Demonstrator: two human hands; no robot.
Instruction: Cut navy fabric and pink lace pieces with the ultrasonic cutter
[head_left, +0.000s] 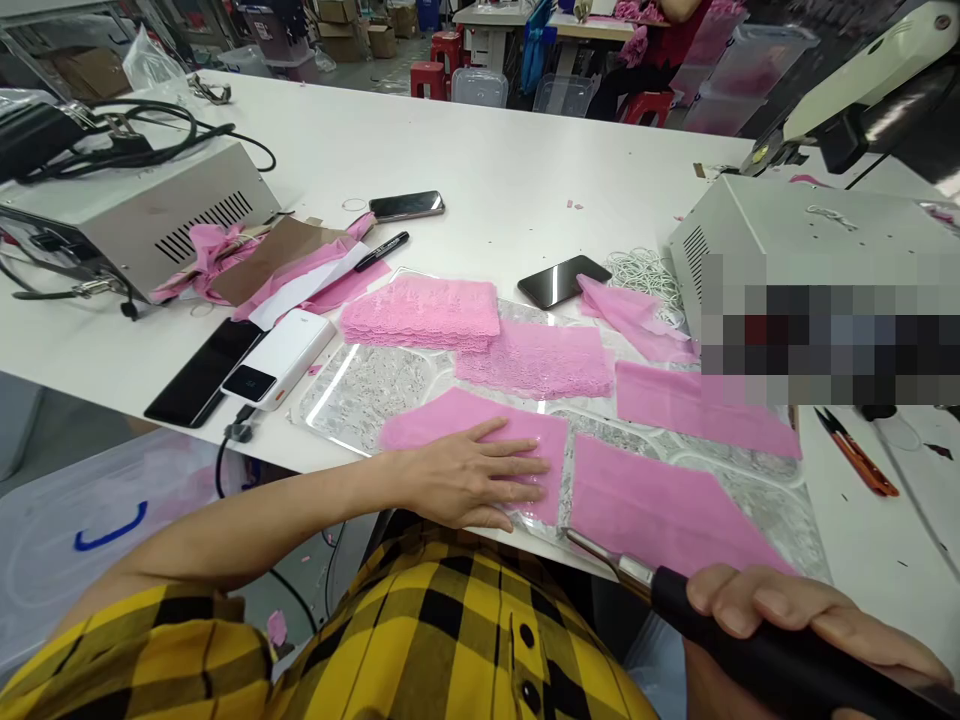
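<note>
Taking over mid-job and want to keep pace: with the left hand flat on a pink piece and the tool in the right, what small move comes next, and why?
Probably bring the tool tip over to the pink fabric piece pinned flat by the left hand. The right hand grips the black handle at the table edge, with the tip short of that piece, and the fabric lies smooth on the glass plate.
</note>
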